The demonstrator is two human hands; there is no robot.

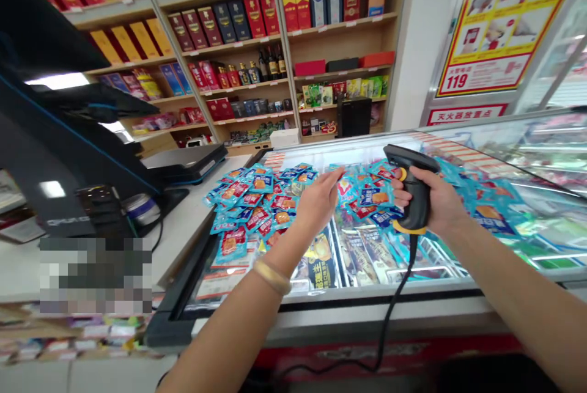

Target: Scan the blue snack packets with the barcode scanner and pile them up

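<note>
"Head view: counter left of freezer; packets heaped on freezer's left part. Left hand?"

"Over freezer's middle, at packets. Fingers nearly straight; grip, cannot tell."

"Inside freezer?"

"Wrapped bars, below its glass."

"Right hand?"

"Clenched round scanner, above freezer; cord down its front. More packets rightward. Looks mid-handling; shifting scanner would need cord slack."
</note>
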